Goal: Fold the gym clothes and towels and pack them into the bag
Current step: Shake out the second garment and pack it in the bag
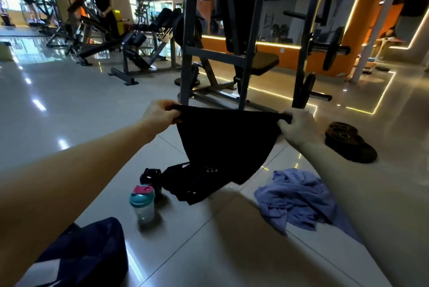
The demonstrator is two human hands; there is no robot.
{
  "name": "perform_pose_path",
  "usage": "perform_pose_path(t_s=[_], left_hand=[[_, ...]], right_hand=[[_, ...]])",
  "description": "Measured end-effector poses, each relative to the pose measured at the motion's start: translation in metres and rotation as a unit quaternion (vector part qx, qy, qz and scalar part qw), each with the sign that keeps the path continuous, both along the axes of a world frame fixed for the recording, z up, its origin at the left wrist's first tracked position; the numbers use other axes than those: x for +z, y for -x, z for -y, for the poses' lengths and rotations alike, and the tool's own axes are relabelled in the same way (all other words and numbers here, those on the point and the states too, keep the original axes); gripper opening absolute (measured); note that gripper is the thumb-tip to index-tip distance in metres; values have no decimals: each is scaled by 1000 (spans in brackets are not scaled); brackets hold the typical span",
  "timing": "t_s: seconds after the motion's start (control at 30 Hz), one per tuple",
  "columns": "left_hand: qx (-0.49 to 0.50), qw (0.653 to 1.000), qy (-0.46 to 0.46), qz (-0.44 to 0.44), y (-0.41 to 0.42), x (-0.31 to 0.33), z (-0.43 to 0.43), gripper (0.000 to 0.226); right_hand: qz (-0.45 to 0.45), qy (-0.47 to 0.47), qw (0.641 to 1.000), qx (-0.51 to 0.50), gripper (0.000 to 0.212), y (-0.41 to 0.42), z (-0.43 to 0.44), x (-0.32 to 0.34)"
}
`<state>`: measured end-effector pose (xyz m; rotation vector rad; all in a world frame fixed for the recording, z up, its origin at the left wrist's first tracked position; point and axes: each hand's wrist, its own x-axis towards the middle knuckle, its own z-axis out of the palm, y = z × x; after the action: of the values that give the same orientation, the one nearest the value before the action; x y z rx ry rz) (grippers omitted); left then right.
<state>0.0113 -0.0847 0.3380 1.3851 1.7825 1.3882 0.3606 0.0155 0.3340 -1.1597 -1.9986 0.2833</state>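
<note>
Just unreadable white print (211, 170) on black garment (222, 140)

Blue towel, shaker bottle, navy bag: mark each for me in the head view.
blue towel (294, 196), head view, middle of the crumpled heap on the floor.
shaker bottle (144, 211), head view, clear body below the teal lid.
navy bag (86, 254), head view, dark fabric of its top side.
</note>
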Motion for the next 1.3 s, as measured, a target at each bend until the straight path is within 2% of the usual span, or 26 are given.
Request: perform_pose_path(t_s=[0.13,0.3,0.37,0.43,0.6,0.67,0.77,0.8,0.83,0.87,0.93,1.13,1.2,1.3], left_hand=[[-43,993,106,-24,3,-63,29,22],[-85,966,242,-12,-5,-167,74,26],[-131,936,325,-23,-6,-206,91,26],[-187,895,404,-32,-6,-237,106,22],[-226,837,497,-33,-8,-267,129,20],[-260,794,549,3,-8,-271,135,18],[-322,713,622,10,-9,-270,144,23],[-327,698,637,5,-10,-268,145,28],[-327,691,645,1,-11,-267,144,31],[-323,692,646,-3,-12,-266,142,30],[-310,712,630,-3,-15,-267,133,21],[-198,831,519,-17,-11,-280,92,14],[-165,859,484,-7,-9,-288,79,13],[-115,899,423,12,-15,-303,63,12]], right_hand=[[56,120,990,40,11,-16,15,-58],[144,326,928,111,31,-35,60,-144],[195,380,894,137,33,-43,81,-175],[243,423,859,156,20,-48,95,-201],[298,546,768,155,6,-51,115,-226],[311,606,717,147,7,-50,122,-229],[332,720,585,173,16,-47,132,-229],[334,743,551,182,18,-47,133,-229],[333,755,533,186,19,-47,133,-229],[328,760,531,181,19,-47,131,-230],[303,752,564,155,20,-49,124,-235],[178,603,770,107,18,-48,85,-255],[136,568,807,90,17,-45,68,-262],[97,535,836,70,6,-40,45,-284]])
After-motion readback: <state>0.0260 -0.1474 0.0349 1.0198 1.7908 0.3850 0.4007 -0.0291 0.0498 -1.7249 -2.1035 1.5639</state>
